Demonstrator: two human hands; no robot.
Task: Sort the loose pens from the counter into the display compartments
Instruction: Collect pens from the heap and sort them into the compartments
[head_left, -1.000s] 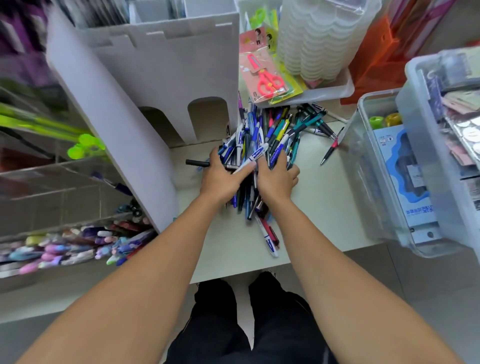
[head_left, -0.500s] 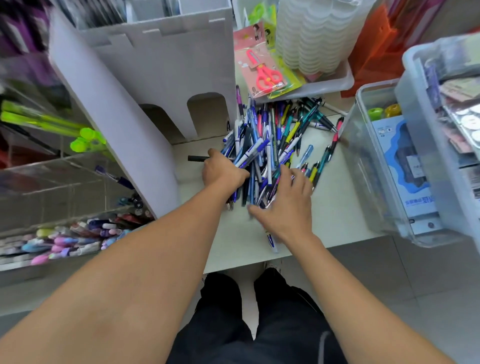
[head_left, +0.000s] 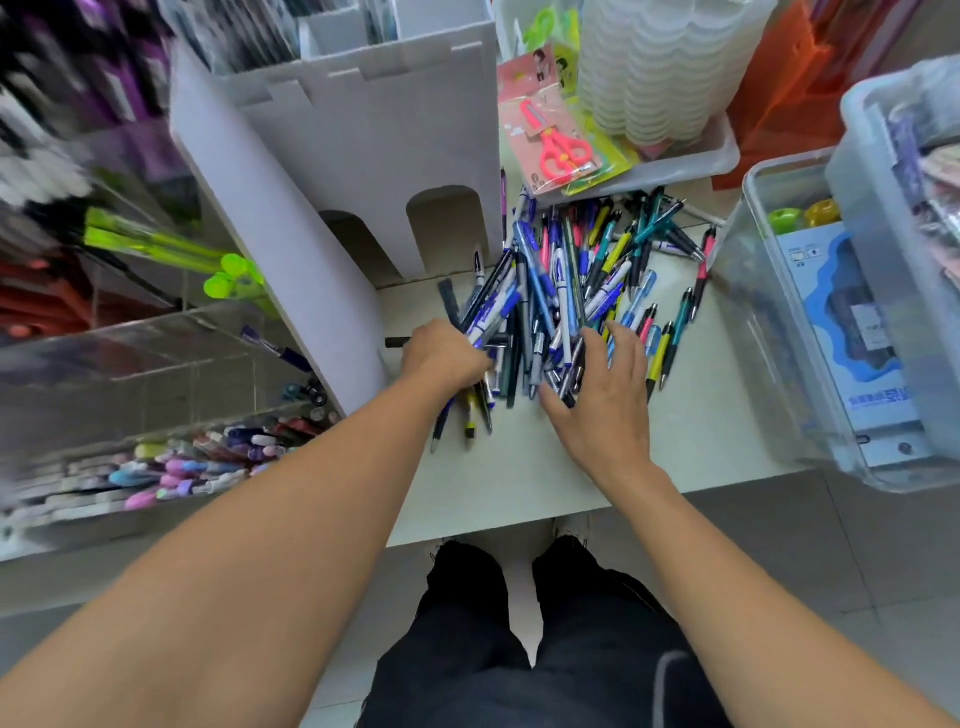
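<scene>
Nearest you, on the pale worktop (head_left: 519, 483), both hands sit at the near edge of the pen pile (head_left: 566, 291). Your left hand (head_left: 447, 358) has its fingers curled round a bundle of blue-and-white pens (head_left: 488, 322) that fan up and away from it. Your right hand (head_left: 605, 400) lies spread, fingers straight, pressing flat on the pens beneath. Most pens run lengthwise away from you, near to far, with some canted across. Further left, past the white cardboard divider (head_left: 280, 249), the clear display compartments (head_left: 156, 364) hold pastel pens. So the bundle's destination lies to the left of your left hand, the nearer one. Beyond the pile, packaged pink scissors (head_left: 558, 143) lean in a white tray (head_left: 675, 166).
</scene>
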